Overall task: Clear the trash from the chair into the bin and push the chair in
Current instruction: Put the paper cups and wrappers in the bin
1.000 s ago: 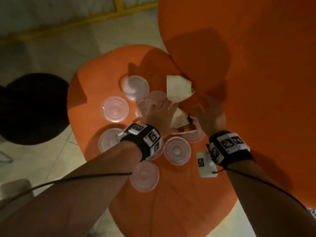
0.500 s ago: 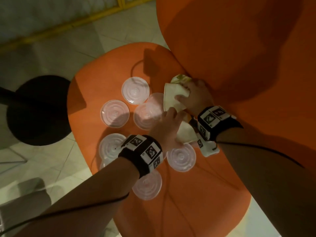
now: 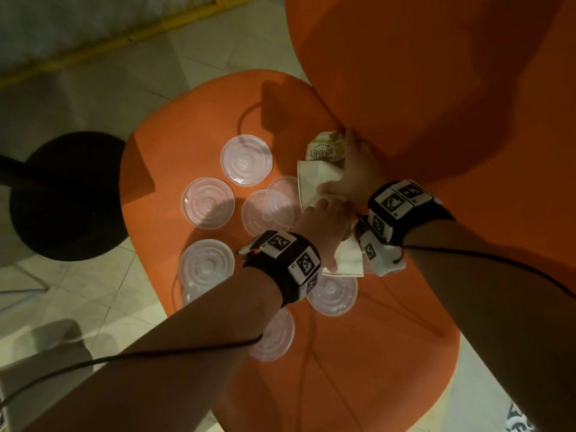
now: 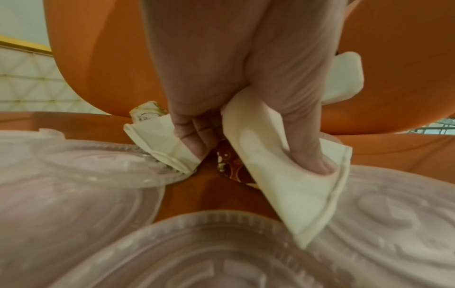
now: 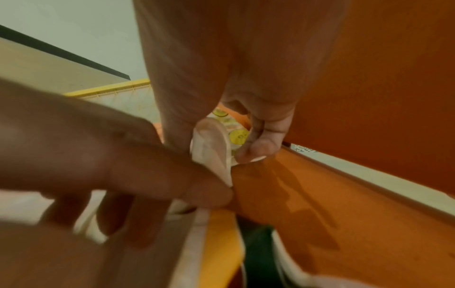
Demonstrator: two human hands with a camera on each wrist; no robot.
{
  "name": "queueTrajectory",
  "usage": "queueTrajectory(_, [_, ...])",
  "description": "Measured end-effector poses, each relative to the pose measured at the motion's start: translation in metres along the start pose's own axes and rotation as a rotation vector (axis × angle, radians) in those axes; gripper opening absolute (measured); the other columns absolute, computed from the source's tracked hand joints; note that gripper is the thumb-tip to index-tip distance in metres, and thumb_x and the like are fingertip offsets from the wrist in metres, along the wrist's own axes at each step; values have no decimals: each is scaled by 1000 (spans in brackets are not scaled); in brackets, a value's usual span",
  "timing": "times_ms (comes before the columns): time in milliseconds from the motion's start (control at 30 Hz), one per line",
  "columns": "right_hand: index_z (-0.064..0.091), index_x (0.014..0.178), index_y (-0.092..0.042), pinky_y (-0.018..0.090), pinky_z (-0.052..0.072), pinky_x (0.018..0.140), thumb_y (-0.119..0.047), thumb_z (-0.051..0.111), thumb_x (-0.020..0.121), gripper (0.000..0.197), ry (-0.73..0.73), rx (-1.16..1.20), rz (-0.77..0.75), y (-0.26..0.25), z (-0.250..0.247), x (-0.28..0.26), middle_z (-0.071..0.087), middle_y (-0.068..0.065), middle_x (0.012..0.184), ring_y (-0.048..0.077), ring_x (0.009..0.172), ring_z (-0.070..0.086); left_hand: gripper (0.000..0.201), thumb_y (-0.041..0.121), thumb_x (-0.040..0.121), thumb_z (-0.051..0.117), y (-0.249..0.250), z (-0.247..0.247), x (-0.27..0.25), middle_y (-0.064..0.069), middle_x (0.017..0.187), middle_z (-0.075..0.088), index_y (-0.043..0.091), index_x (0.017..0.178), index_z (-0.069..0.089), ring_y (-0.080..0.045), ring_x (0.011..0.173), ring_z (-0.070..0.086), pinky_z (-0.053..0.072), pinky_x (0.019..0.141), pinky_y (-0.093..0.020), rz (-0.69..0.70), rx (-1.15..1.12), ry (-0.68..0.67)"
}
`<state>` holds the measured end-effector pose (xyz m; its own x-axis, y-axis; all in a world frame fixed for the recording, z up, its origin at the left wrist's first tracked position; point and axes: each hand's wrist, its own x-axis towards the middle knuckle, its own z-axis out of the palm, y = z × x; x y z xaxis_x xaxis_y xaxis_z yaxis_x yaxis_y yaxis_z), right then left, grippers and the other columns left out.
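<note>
At centre of the head view, both hands have closed in since a second ago: the right hand has shifted up toward the seat's back edge and now pinches a napkin and a yellow printed wrapper. Just below it, the left hand grips another napkin. Clear lids lie scattered left of both hands on the chair.

Red wrapper mostly under napkin
</note>
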<state>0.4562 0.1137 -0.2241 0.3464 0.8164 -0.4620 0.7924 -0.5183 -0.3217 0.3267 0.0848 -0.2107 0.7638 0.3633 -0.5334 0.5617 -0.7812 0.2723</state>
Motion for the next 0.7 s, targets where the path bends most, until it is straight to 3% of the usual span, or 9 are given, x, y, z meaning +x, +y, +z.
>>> queueTrajectory(100, [2, 151, -14, 45, 23, 113, -46, 84, 62, 125, -24, -21, 19, -2, -4, 2, 18, 16, 153, 33, 141, 22, 95, 40, 63, 81, 4, -1, 0, -8, 139, 32, 15, 139, 31, -28, 125, 35, 37, 100, -41, -3, 41, 9])
queueTrajectory(233, [39, 133, -15, 43, 37, 101, -45, 86, 58, 93, -10, 9, -29, 3, -6, -2, 35, 10, 137, 31, 125, 42, 93, 43, 65, 79, 9, 4, -9, -8, 135, 37, 13, 140, 31, -29, 123, 37, 36, 100, -42, -5, 98, 42])
queueTrajectory(400, [47, 122, -12, 40, 39, 94, -41, 85, 60, 78, 45, 11, -71, 15, -9, -14, 41, 9, 131, 29, 119, 44, 61, 33, 71, 75, 11, 13, -22, -11, 130, 36, 16, 123, 48, -30, 120, 33, 32, 101, -40, -24, 95, 145])
queueTrajectory(500, [56, 108, -10, 32, 40, 80, -29, 82, 68, 52, 96, 31, -133, 23, -9, -23, 47, 9, 118, 23, 101, 50, 67, 34, 69, 76, 12, 13, -22, -10, 130, 37, 14, 125, 45, -29, 121, 35, 34, 100, -39, 12, 114, 180])
queueTrajectory(567, [59, 103, -12, 34, 45, 78, -18, 77, 72, 36, 123, 83, -171, 28, -7, -28, 53, 8, 110, 24, 97, 54, 70, 29, 72, 74, 15, 12, -23, -10, 127, 43, 12, 131, 39, -29, 117, 41, 36, 98, -39, 41, 112, 171])
queueTrajectory(700, [56, 112, -19, 34, 48, 83, -17, 76, 76, 42, 100, 197, -167, 30, -1, -35, 60, 2, 110, 20, 99, 57, 63, 10, 80, 64, 19, 14, -32, -12, 112, 54, 14, 136, 35, -32, 100, 54, 42, 84, -41, 79, 40, 210])
